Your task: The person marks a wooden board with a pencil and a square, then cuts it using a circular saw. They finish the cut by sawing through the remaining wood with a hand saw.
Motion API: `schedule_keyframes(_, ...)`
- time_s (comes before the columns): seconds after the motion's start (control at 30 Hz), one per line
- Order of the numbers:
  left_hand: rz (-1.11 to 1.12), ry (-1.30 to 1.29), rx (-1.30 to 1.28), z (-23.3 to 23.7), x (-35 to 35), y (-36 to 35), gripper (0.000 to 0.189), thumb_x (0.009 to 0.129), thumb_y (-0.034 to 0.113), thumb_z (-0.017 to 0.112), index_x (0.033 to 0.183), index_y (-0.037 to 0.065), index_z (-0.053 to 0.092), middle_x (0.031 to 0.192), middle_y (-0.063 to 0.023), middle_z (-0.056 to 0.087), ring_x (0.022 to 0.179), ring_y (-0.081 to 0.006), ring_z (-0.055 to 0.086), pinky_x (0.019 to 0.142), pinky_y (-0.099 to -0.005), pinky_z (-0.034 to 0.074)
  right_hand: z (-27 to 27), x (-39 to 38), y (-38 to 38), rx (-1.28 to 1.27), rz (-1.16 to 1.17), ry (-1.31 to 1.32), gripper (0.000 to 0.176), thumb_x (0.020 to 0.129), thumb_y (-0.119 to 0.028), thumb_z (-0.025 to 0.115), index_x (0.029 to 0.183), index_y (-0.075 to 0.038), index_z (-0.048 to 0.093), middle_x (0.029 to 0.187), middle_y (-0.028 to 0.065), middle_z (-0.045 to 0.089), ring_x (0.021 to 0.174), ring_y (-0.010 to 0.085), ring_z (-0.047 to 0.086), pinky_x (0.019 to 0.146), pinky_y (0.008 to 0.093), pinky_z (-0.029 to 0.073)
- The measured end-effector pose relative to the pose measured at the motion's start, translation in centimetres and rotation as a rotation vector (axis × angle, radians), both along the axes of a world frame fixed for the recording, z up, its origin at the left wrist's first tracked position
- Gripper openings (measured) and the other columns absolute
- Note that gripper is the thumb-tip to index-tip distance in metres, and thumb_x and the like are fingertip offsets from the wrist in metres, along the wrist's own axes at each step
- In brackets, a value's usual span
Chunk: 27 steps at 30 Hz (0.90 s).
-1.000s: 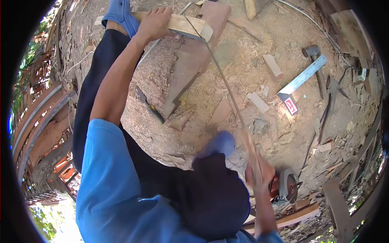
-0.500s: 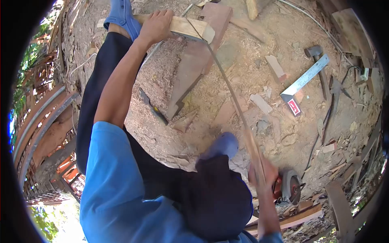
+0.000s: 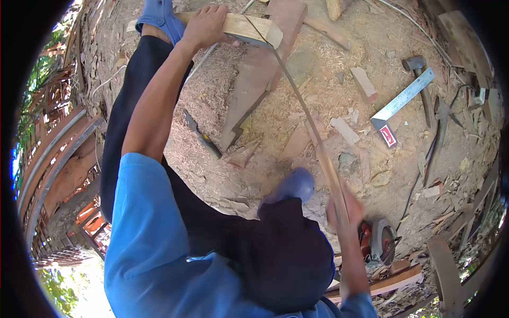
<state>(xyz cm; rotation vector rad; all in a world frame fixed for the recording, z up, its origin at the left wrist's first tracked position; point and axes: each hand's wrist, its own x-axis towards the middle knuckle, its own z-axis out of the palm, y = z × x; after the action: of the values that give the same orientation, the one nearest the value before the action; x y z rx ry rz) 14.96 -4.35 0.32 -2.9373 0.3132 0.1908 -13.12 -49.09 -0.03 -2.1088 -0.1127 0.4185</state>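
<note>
Up at the top centre of the frame lies a pale squared timber (image 3: 242, 27), its cut end pointing right and overlapping a reddish-brown plank (image 3: 250, 87) with a notched lower end. The blade of a handsaw (image 3: 300, 99), seen nearly edge-on, crosses the timber close to that end and slants down to the right. The left hand (image 3: 205, 26) clasps the timber to the left of the blade, fingers laid over the top and thumb at the near edge. Farther left, a blue clog (image 3: 157, 20) is planted across the same piece. Toward the lower right, the right hand (image 3: 347, 208) is closed around the saw's near end, though blur hides the separate fingers.

Below the plank, a black hand tool with a yellow mark (image 3: 207, 142) lies on the ground (image 3: 199, 183), which is strewn with shavings. A second blue clog (image 3: 297, 184) shows at lower centre. Right of centre are two wood offcuts (image 3: 345, 131); beyond them a try square (image 3: 405, 98) lies across the handle of a hammer (image 3: 426, 100). At lower right, a red and grey circular saw (image 3: 382, 241) sits just beside the right forearm.
</note>
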Motion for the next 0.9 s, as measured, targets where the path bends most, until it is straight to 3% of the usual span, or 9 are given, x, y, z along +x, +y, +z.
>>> schedule_keyframes(0.13, -0.015, -0.016, -0.004, -0.4, 0.5, 0.8, 0.087, 0.06, 0.056, 0.088, 0.12, 0.004, 0.053, 0.12, -0.0184, 0.063, 0.124, -0.0391, 0.055, 0.107, -0.0506, 0.042, -1.7, 16.0, 13.6, 0.24, -0.003, -0.183, 0.049, 0.084, -0.019, 0.071, 0.131, -0.01, 0.065, 0.095, 0.0177, 0.07, 0.075, 0.0319, 0.069, 0.07, 0.0374, 0.055)
schedule_keyframes(0.27, -0.032, -0.005, -0.014, -0.3, 0.3, 0.8, 0.087, 0.06, 0.056, 0.088, 0.12, 0.004, 0.054, 0.121, -0.0185, 0.062, 0.124, -0.0385, 0.056, 0.106, -0.0505, 0.043, 0.4, 10.9, 9.4, 0.155, -0.012, -0.213, 0.054, 0.083, -0.016, 0.071, 0.136, -0.013, 0.062, 0.094, 0.0191, 0.07, 0.08, 0.0377, 0.07, 0.07, 0.0388, 0.056)
schedule_keyframes(0.37, -0.011, 0.013, 0.016, -0.5, 0.3, 0.9, 0.086, 0.06, 0.057, 0.088, 0.119, 0.004, 0.054, 0.121, -0.0183, 0.063, 0.123, -0.0382, 0.056, 0.105, -0.0501, 0.043, 4.5, 1.3, 0.0, 0.134, -0.017, -0.2, 0.047, 0.089, -0.006, 0.061, 0.135, 0.004, 0.06, 0.115, 0.0241, 0.071, 0.096, 0.0233, 0.075, 0.078, 0.0321, 0.057)
schedule_keyframes(0.5, -0.014, -0.016, -0.019, -0.1, 0.1, 0.4, 0.086, 0.06, 0.057, 0.088, 0.118, 0.004, 0.054, 0.12, -0.0172, 0.063, 0.12, -0.0377, 0.057, 0.104, -0.0499, 0.044, 3.2, 2.2, -0.1, 0.079, 0.032, -0.053, 0.043, 0.09, -0.007, 0.06, 0.132, 0.004, 0.063, 0.112, 0.0248, 0.071, 0.095, 0.0255, 0.074, 0.078, 0.0314, 0.057)
schedule_keyframes(0.53, -0.028, -0.038, -0.011, -0.3, -0.1, 0.9, 0.085, 0.06, 0.056, 0.088, 0.118, 0.004, 0.054, 0.119, -0.017, 0.063, 0.12, -0.0375, 0.058, 0.104, -0.05, 0.044, 1.5, 6.7, 4.3, -0.288, 0.18, 0.069, 0.043, 0.089, -0.01, 0.064, 0.131, -0.004, 0.066, 0.104, 0.0196, 0.074, 0.089, 0.0267, 0.074, 0.078, 0.0314, 0.056)
schedule_keyframes(0.6, -0.062, -0.099, -0.002, -1.3, 0.3, 1.3, 0.084, 0.061, 0.055, 0.088, 0.119, 0.004, 0.054, 0.119, -0.0165, 0.063, 0.119, -0.0372, 0.058, 0.103, -0.0501, 0.044, -3.2, 14.3, 11.7, 0.27, 0.009, -0.208, 0.059, 0.078, -0.02, 0.074, 0.135, -0.009, 0.062, 0.092, 0.0204, 0.071, 0.08, 0.0406, 0.069, 0.07, 0.0413, 0.056)
schedule_keyframes(0.63, -0.015, -0.049, 0.022, -0.1, 1.1, 1.1, 0.084, 0.062, 0.055, 0.088, 0.119, 0.004, 0.053, 0.119, -0.0165, 0.063, 0.12, -0.0371, 0.058, 0.103, -0.0501, 0.044, -1.6, 17.0, 14.2, 0.231, -0.007, -0.263, 0.058, 0.078, -0.019, 0.073, 0.134, -0.009, 0.062, 0.087, 0.0205, 0.07, 0.079, 0.0406, 0.069, 0.071, 0.044, 0.055)
schedule_keyframes(0.7, 0.07, 0.127, 0.048, 0.6, 0.9, 0.1, 0.084, 0.062, 0.053, 0.088, 0.121, 0.005, 0.053, 0.121, -0.0165, 0.063, 0.122, -0.037, 0.057, 0.104, -0.0501, 0.043, 0.4, 15.3, 13.0, 0.209, 0.009, -0.225, 0.059, 0.078, -0.02, 0.073, 0.136, -0.01, 0.061, 0.088, 0.0208, 0.07, 0.08, 0.0397, 0.069, 0.071, 0.043, 0.055)
schedule_keyframes(0.9, -0.022, -0.058, -0.032, -1.9, -0.4, 1.0, 0.085, 0.062, 0.055, 0.087, 0.121, 0.005, 0.053, 0.122, -0.0187, 0.062, 0.124, -0.0385, 0.056, 0.105, -0.0502, 0.043, 3.3, -0.9, -2.4, 0.109, 0.007, -0.106, 0.05, 0.089, -0.011, 0.065, 0.137, 0.002, 0.06, 0.109, 0.0197, 0.073, 0.081, 0.0215, 0.072, 0.072, 0.031, 0.055)
